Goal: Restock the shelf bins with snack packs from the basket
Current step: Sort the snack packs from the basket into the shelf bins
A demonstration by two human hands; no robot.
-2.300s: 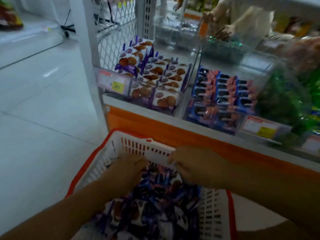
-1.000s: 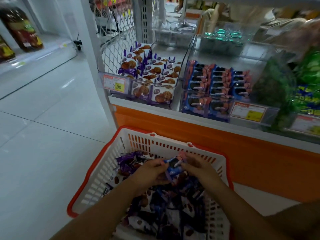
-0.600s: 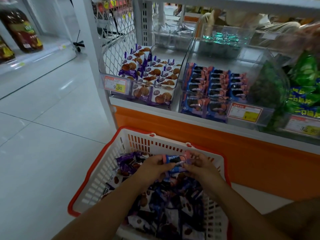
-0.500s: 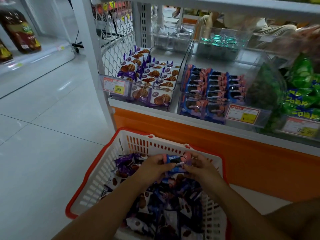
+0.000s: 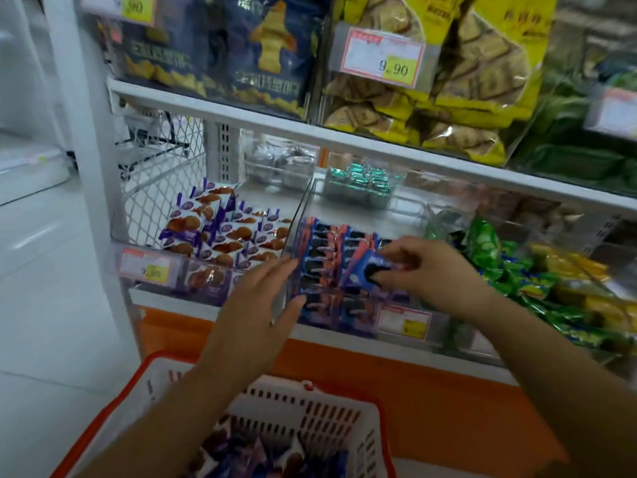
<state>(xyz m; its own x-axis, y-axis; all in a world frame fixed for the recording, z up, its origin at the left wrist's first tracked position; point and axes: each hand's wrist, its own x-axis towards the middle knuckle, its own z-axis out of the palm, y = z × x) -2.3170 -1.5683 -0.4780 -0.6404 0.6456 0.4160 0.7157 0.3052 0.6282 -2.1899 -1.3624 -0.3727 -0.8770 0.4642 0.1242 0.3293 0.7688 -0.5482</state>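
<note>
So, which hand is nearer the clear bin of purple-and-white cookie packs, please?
Left. The left hand is at the clear bin's right edge; the right hand pinches a blue cookie pack over the next bin.

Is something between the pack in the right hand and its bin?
Nothing visible. The right hand holds the pack over the rows already in the bin. The left hand, fingers straight, is at the bin's left wall, beside the path.

basket (image 5: 162,376) cut off by bottom edge | middle bin's price tag (image 5: 405,320) blurred, unreadable
</note>
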